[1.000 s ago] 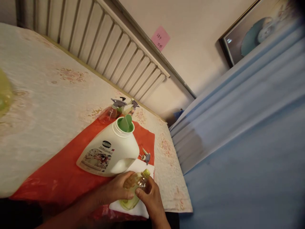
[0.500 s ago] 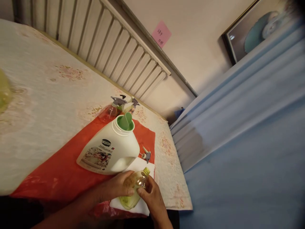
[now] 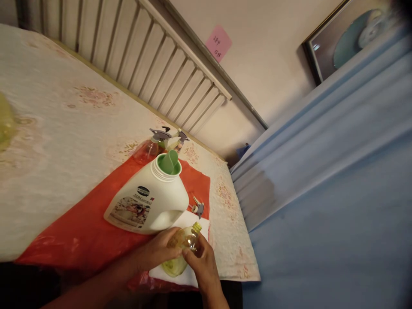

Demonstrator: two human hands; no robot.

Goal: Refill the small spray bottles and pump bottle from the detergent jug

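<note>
Both my hands are closed around a clear yellowish bottle (image 3: pixel 175 266) with an open yellow threaded neck. My left hand (image 3: pixel 161 249) grips it from the left side, and my right hand (image 3: pixel 202 262) holds it from the right, near the shoulder. The bottle leans to the right over a white sheet (image 3: pixel 189 280). Just behind stands a large white detergent jug (image 3: pixel 161 197) with a printed label and a green spout in its uncapped mouth. A grey spray trigger head (image 3: pixel 198 209) lies to the right of the jug.
Red plastic sheeting (image 3: pixel 74 227) covers part of the floral tablecloth (image 3: pixel 64 128). Behind the jug stand spray bottles (image 3: pixel 149 148) with grey triggers. A yellow object (image 3: pixel 4 122) shows at the left edge. A radiator (image 3: pixel 128 47) lines the wall; a blue curtain (image 3: pixel 337 214) hangs on the right.
The bottle and both hands have shifted very slightly upward and to the left. My grip on the bottle looks the same, and the other things stay in place.
</note>
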